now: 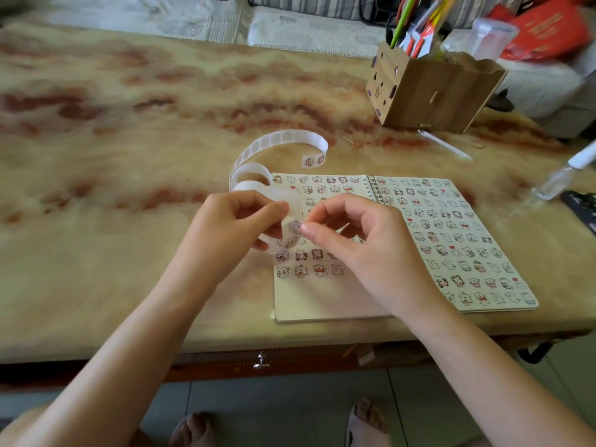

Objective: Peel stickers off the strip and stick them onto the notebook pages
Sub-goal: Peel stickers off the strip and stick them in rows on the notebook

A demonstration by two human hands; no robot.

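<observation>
Hands above the open notebook (451, 246), mid-peel. Your left hand (238, 221) grips the strip (283, 138) with curled fingers (274, 208), bending the backing, probably so that a sticker's edge lifts. The loose length of the strip curls away beyond those fingers onto the table (129, 156). Most of its round slots are bare, and two printed stickers show at its far end.

Your right hand (358, 233) pinches a small sticker (295, 226) between thumb and forefinger, right against the left fingers. Whether it is fully free of the backing cannot be told. Both hands hover directly over the left page, presumably so the sticker has only a short way down to the blank area, which lies below the fingers and nearer to you.

The page to the right of the fingers is filled with rows of stickers; the left page is filled in its upper part only. Well beyond the right fingers stands an open-topped wooden box (429, 95) holding upright pens (416, 30). A clear bottle (554, 182) sits far to the right of the fingers.
</observation>
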